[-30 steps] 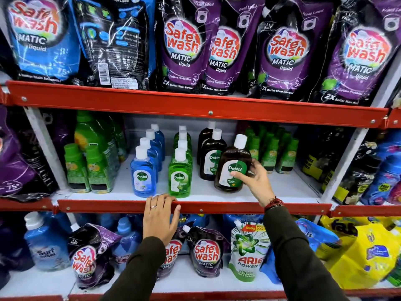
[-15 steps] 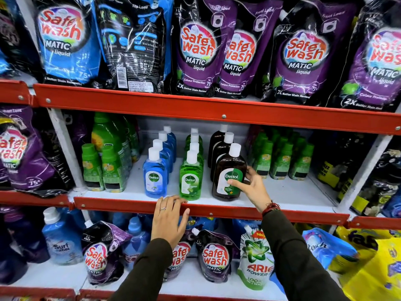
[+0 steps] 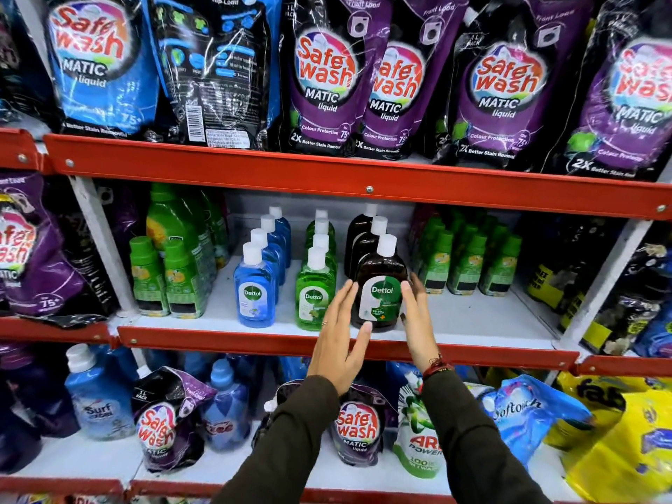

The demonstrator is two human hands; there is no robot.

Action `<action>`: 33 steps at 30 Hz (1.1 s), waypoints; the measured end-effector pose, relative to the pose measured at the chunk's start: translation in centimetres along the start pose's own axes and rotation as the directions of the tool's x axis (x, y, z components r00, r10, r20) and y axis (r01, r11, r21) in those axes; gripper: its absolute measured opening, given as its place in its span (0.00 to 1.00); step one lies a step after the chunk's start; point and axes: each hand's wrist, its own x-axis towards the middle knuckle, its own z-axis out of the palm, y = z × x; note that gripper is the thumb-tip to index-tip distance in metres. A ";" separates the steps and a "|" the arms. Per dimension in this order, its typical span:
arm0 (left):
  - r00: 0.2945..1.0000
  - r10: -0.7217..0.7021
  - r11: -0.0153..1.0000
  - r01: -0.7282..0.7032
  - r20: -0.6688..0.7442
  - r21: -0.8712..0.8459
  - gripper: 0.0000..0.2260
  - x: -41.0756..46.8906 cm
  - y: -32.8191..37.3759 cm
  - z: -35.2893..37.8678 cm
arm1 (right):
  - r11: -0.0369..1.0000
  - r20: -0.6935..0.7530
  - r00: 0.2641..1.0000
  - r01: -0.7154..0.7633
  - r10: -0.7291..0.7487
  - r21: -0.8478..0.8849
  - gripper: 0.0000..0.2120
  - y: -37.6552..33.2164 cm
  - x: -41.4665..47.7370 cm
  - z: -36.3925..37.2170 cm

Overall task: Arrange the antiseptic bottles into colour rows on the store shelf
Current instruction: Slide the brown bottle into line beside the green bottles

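Note:
On the middle shelf (image 3: 472, 316) white-capped Dettol antiseptic bottles stand in three front-to-back rows: a blue row (image 3: 256, 285), a green row (image 3: 314, 289) and a brown row (image 3: 367, 238). The front brown bottle (image 3: 381, 281) stands upright on the shelf. My left hand (image 3: 342, 336) is flat against its left side, fingers spread, thumb across its base. My right hand (image 3: 418, 318) lies along its right side, fingers straight. Neither hand wraps around the bottle.
Small green-capped bottles flank the rows at left (image 3: 163, 278) and right (image 3: 469, 263). Safe Wash pouches (image 3: 323, 78) hang over the red rail (image 3: 369, 176) above. Detergent bottles and pouches (image 3: 356, 427) fill the lower shelf under my forearms.
My left hand rose from the red shelf edge to the brown bottle's left side. My right hand loosened from gripping that bottle to lying flat beside it. The view moved closer.

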 end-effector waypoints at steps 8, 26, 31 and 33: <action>0.932 -0.344 0.845 0.360 0.113 -0.396 0.27 3.0 0.8 2.5 | 0.997 -0.038 0.999 0.041 -0.039 0.064 0.15 1.3 -0.9 0.9; 0.943 -0.326 0.883 0.330 0.068 -0.334 0.27 3.1 0.3 2.4 | 1.000 -0.020 1.000 -0.008 0.008 0.014 0.19 0.8 -1.1 0.2; 0.955 -0.294 0.906 0.265 -0.041 -0.330 0.22 2.2 0.8 2.0 | 0.983 -0.144 0.984 0.078 -0.102 -0.165 0.34 0.4 -2.8 1.8; 0.959 -0.230 0.947 0.182 -0.162 -0.265 0.23 1.4 0.7 1.5 | 0.957 -0.216 0.953 0.157 -0.211 -0.243 0.29 0.4 -3.7 2.9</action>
